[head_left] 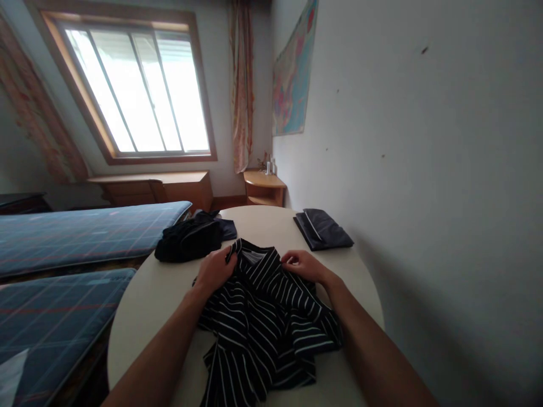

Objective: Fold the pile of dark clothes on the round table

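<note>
A black shirt with white stripes (263,316) lies rumpled on the round cream table (144,316), its collar toward the far side and its lower part toward me. My left hand (217,268) pinches the fabric at the left of the collar. At the right of the collar, my right hand (304,265) has its thumb and fingers closed on the cloth. Both forearms reach in from the near edge, either side of the shirt. Parts of the sleeves are bunched, so their full shape is hidden.
Dark crumpled clothes (190,237) sit at the table's far left. A folded dark garment (324,229) lies at the far right, near the white wall (445,198). Blue plaid mattresses (85,234) flank the left side. Beyond stand a wooden desk (186,183) and corner shelf (265,180).
</note>
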Tool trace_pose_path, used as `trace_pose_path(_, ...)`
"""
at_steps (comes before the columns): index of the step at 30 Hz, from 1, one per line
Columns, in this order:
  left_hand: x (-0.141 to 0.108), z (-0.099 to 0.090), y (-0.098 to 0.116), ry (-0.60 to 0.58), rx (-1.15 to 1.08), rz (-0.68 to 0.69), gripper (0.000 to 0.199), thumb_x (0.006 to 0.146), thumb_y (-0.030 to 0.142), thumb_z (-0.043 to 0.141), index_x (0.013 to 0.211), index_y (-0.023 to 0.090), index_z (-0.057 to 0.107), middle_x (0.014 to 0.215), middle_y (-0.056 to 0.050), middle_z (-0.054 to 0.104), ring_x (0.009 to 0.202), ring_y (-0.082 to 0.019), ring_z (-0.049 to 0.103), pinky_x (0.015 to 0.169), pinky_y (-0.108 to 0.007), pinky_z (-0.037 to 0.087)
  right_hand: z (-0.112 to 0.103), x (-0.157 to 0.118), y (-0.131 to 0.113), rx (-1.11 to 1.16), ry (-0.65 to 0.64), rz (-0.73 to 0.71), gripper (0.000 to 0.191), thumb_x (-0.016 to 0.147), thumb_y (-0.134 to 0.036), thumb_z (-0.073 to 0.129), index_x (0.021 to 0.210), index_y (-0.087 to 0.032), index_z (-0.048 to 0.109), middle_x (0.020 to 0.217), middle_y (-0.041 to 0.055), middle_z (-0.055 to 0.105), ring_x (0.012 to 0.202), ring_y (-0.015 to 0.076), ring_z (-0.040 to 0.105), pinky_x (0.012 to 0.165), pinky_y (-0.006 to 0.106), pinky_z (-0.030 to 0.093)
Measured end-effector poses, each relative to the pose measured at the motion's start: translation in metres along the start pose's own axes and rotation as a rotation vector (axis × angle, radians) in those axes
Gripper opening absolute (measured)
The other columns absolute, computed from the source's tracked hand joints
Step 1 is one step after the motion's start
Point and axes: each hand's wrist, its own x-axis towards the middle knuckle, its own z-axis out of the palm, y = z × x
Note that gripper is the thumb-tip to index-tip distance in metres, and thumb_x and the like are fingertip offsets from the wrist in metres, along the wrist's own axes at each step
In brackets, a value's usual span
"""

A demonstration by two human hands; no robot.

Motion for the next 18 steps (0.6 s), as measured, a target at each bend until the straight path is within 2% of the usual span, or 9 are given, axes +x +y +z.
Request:
trace_pose_path(2,0.001,-0.003,-0.001,0.157,-0.033,-0.062,0.026,0.095,0.039,0.044,0.085,0.022,0.062,0.078,-0.004,0.068,0.069,-0.018,0.062,0.06,-0.025,0.034,-0.003,0.002,-0.003,-0.03,0.195,-0.015,0.027,0.083,-0.043,0.064,0.091,-0.019,0.072,0.084,0.0042,0.072,0.075,0.0176,0.064,0.073,0.03,0.05)
trace_pose_path(4,0.003,-0.004,-0.005,0.232,-0.091,-0.125,0.032,0.096,0.043,0.041,0.081,0.022,0.061,0.073,-0.002,0.066,0.065,-0.016,0.059,0.059,-0.025,0.034,-0.008,0.003,-0.007,-0.065,0.399,-0.022,0.027,0.085,-0.044,0.061,0.09,-0.02,0.071,0.083,0.0037,0.071,0.072,0.017,0.062,0.072,0.03,0.049)
trace_pose_path(5,0.003,-0.003,-0.007,0.229,-0.126,-0.139,0.035,0.096,0.045,0.04,0.08,0.021,0.061,0.071,-0.002,0.065,0.063,-0.016,0.058,0.059,-0.025,0.035,-0.01,0.004,-0.009,-0.072,0.469,-0.015,0.027,0.086,-0.045,0.06,0.091,-0.02,0.071,0.08,0.0029,0.07,0.07,0.0167,0.062,0.07,0.029,0.048)
trace_pose_path(7,0.004,0.001,-0.01,0.157,-0.208,-0.102,0.038,0.096,0.047,0.038,0.086,0.021,0.064,0.076,-0.003,0.068,0.068,-0.018,0.061,0.063,-0.025,0.041,-0.012,0.003,-0.01,-0.077,0.517,0.018,0.028,0.088,-0.046,0.057,0.095,-0.021,0.069,0.074,0.001,0.068,0.063,0.0159,0.06,0.065,0.028,0.047)
trace_pose_path(9,0.002,0.006,-0.011,0.035,-0.272,-0.002,0.04,0.096,0.047,0.038,0.107,0.021,0.065,0.096,-0.006,0.072,0.085,-0.021,0.067,0.074,-0.028,0.046,-0.013,0.002,-0.009,-0.085,0.488,0.056,0.029,0.089,-0.046,0.055,0.098,-0.021,0.067,0.071,0.0002,0.067,0.061,0.0158,0.061,0.063,0.028,0.046)
trace_pose_path(12,-0.002,0.011,-0.008,-0.13,-0.258,0.118,0.052,0.091,0.043,0.048,0.14,0.024,0.049,0.123,-0.007,0.067,0.111,-0.026,0.063,0.095,-0.035,0.046,-0.01,0.0,-0.008,-0.048,0.358,0.104,0.032,0.092,-0.047,0.051,0.105,-0.02,0.064,0.078,0.0025,0.07,0.068,0.0175,0.065,0.067,0.029,0.048)
trace_pose_path(15,-0.005,0.011,-0.006,-0.2,-0.232,0.193,0.067,0.085,0.034,0.057,0.148,0.021,0.039,0.135,-0.01,0.061,0.123,-0.027,0.056,0.107,-0.039,0.039,-0.009,-0.004,-0.009,-0.019,0.168,0.108,0.044,0.089,-0.052,0.057,0.118,-0.02,0.062,0.1,0.0068,0.073,0.087,0.0212,0.067,0.08,0.034,0.051)
trace_pose_path(18,-0.005,0.009,-0.007,-0.24,-0.285,0.227,0.069,0.081,0.027,0.058,0.147,0.019,0.04,0.141,-0.009,0.056,0.127,-0.026,0.053,0.112,-0.039,0.036,-0.01,-0.007,-0.009,-0.054,0.027,0.067,0.059,0.075,-0.051,0.074,0.125,-0.02,0.061,0.12,0.009,0.067,0.107,0.0258,0.063,0.096,0.039,0.047)
